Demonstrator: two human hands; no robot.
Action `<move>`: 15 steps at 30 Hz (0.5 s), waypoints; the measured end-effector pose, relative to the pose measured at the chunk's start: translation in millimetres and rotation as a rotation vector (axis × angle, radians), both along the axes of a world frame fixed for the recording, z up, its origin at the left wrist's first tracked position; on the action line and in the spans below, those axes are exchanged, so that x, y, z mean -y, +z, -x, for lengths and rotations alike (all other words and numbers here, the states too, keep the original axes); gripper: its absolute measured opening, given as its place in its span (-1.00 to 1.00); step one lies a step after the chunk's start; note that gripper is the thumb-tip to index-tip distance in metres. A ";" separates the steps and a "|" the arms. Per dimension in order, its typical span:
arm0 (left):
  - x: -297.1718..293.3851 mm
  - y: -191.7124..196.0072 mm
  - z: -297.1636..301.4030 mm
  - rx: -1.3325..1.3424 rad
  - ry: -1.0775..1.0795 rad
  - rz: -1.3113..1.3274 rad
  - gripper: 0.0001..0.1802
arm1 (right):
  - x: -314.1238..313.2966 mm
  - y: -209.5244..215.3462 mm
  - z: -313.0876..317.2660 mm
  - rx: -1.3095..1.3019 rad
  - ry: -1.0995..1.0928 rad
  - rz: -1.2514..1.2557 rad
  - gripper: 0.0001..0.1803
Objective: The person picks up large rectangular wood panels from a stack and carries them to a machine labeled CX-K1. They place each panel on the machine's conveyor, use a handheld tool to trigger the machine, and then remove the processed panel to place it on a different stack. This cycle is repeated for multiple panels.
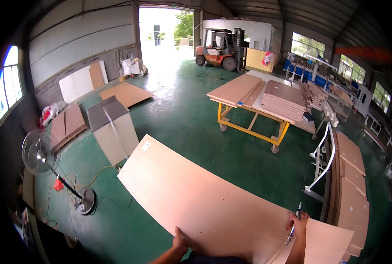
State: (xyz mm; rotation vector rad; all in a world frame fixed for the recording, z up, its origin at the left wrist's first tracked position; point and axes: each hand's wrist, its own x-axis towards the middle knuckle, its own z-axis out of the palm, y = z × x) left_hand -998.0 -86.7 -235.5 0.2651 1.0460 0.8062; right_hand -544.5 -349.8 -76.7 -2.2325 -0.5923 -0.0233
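Across the foreground: panel [196, 189], slanting from centre-left to lower right. Left hand [180, 243] at its near edge, other fingers than thumb hidden, can't tell if pinching. Right hand [298, 222] closed around slim tool [289, 238]. Fan [41, 156] off left.

I am seeing pinkish tan across my board [191, 189], broken by a few dark dots [223, 199] and a white label [146, 145]; my tool [288, 239] is showing silver, the floor [174, 110] green, the table's frame [249, 132] yellow, the forklift [218, 58] orange-red and black.
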 end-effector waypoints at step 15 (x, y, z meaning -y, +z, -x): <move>-421.8 50.2 -266.6 0.127 -0.103 -0.083 -0.13 | -366.2 -15.4 -285.9 0.016 -0.014 -0.309 -0.88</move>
